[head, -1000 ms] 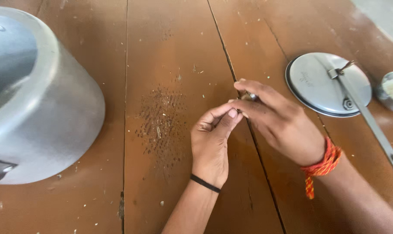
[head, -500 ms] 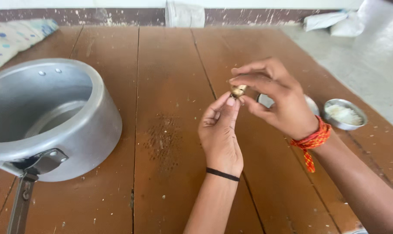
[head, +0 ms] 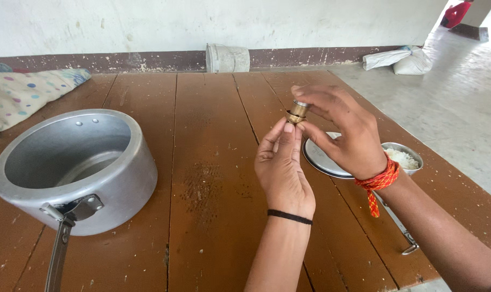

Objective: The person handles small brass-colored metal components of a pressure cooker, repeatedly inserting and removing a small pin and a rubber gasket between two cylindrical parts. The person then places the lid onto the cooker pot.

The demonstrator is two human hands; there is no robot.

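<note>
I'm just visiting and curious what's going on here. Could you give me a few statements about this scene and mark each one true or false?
1. Both hands hold a small brass and silver metal piece up between their fingertips. True.
2. The aluminium pot is full of rice. False: it looks empty; the white rice is in the small steel bowl.
3. The round metal lid lies flat on the wooden table, under the right hand. True.
4. The left hand rests on the pot's handle. False: it is raised at the small piece.
</note>
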